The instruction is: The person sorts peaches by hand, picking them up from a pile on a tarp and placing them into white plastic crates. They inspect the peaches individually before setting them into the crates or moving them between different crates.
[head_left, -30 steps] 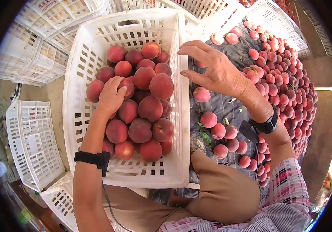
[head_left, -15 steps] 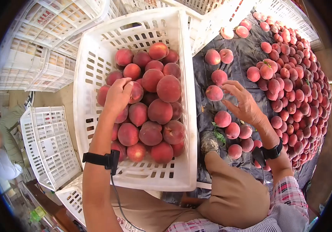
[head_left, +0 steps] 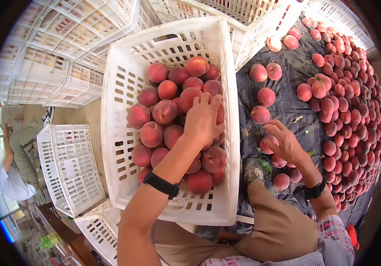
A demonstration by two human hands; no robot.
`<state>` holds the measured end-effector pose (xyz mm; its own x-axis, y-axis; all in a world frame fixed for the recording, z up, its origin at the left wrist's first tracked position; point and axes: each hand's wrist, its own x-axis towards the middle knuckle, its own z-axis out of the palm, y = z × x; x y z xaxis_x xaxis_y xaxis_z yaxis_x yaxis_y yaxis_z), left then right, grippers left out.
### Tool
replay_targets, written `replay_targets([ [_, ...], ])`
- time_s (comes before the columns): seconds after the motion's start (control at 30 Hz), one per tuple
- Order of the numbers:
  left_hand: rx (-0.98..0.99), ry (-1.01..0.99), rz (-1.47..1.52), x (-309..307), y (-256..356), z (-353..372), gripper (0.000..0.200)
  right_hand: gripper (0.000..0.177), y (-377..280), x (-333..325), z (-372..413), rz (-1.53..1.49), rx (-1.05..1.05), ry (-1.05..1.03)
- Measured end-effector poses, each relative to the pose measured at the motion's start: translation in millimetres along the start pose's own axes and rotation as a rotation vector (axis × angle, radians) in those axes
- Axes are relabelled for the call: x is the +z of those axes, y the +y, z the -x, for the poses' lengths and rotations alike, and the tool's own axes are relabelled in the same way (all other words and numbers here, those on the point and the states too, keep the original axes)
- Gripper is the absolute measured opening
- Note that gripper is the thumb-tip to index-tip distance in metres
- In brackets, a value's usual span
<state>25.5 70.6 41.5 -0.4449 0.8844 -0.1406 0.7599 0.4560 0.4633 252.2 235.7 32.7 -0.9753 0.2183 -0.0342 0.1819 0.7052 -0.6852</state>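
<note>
My left hand (head_left: pixel 203 119) reaches over the white crate (head_left: pixel 110 119), its fingers curved round a large peach (head_left: pixel 220 113) near the right wall. Many red peaches fill the crate's middle, among them one (head_left: pixel 164 111) left of my hand. Outside the crate, my right hand (head_left: pixel 284 141) is over the dark sheet (head_left: pixel 283 99), fingers curled at a peach (head_left: pixel 268 144) that they partly cover. Another peach (head_left: pixel 260 114) lies just above those fingers.
A big heap of peaches (head_left: pixel 350 115) covers the right side. Stacked white crates (head_left: pixel 66 31) stand at the upper left, an empty-looking crate (head_left: pixel 70 164) below them. Another person (head_left: pixel 15 181) is at the far left. My shoe (head_left: pixel 253 170) rests beside the crate.
My left hand has moved right across the crate to the large peach. My right hand has come down from beside an upper peach to a lower one. The whole view has shifted slightly.
</note>
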Motion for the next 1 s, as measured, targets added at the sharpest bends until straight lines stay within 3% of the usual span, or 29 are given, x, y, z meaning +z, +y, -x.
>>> replay_targets([
  [0.17, -0.067, 0.241, 0.253, -53, -20, -2, 0.071, 0.04, 7, 4, 8, -0.012, 0.046, -0.007],
  [0.3, -0.377, 0.326, 0.386, -107, -74, -13, 0.071, 0.039, 8, 2, 12, -0.023, 0.09, -0.016],
  [0.33, -0.391, 0.383, 0.288, -103, -107, -18, 0.071, 0.039, 8, 2, 12, -0.025, 0.092, -0.015],
  [0.47, -0.459, 0.365, 0.335, -108, -140, -15, 0.072, 0.036, 15, 4, 17, -0.051, 0.096, 0.006],
  [0.53, -0.505, 0.38, 0.505, -110, -137, -11, 0.072, 0.033, 17, -2, 15, -0.062, 0.107, 0.002],
  [0.6, -0.537, 0.374, 0.651, -112, -134, -5, 0.072, 0.025, 9, -22, 0, -0.281, 0.197, 0.149],
  [0.67, -0.576, 0.362, 0.784, -115, -133, 1, 0.073, 0.022, -3, -42, -31, -0.453, 0.146, 0.235],
  [0.83, -0.59, 0.254, 0.782, -124, -123, 28, 0.07, 0.025, -98, -69, -145, -0.246, -0.088, -0.122],
  [0.87, -0.582, 0.248, 0.764, -125, -127, 35, 0.067, 0.029, -106, -60, -173, -0.141, -0.195, -0.289],
  [1.0, -0.575, 0.234, 0.834, -133, -137, 64, 0.061, 0.045, -125, 29, -259, 0.258, -0.337, -0.498],
])
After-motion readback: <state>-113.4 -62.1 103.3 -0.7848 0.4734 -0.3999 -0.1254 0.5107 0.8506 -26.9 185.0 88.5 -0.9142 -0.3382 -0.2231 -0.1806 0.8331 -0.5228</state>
